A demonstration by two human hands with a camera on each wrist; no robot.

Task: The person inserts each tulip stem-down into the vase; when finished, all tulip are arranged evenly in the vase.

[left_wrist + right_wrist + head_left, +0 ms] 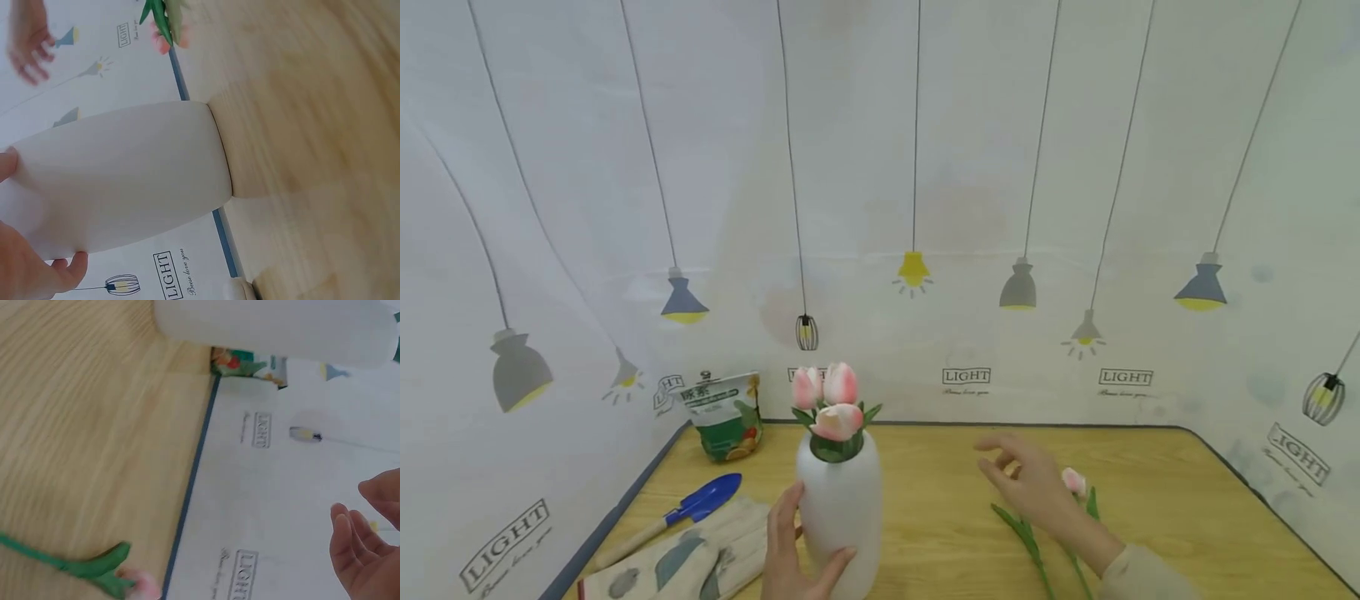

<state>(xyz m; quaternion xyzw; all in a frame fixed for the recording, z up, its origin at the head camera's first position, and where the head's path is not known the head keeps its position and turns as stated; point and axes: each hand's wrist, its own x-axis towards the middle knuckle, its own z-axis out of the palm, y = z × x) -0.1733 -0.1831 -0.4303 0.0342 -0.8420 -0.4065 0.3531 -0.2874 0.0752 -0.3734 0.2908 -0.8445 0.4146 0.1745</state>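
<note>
A white vase [842,517] stands upright on the table with several pink-and-white tulips [837,387] in its mouth. My left hand [797,550] grips the vase low on its left side, thumb across the front and fingers round the side. In the left wrist view the vase [125,178] has its base on the wood. My right hand [1026,483] is in the air to the right of the vase, fingers loosely bent and holding nothing. Below and beside it lie loose tulips, one with a pink bloom [1074,481] and green leaves [1026,537].
At the left lie a blue trowel [703,500] with a wooden handle and pale patterned gloves [730,542]. A green-and-white bag [727,417] stands at the back left corner. Behind the wooden table [940,483] hangs a wall sheet [865,167] printed with lamps.
</note>
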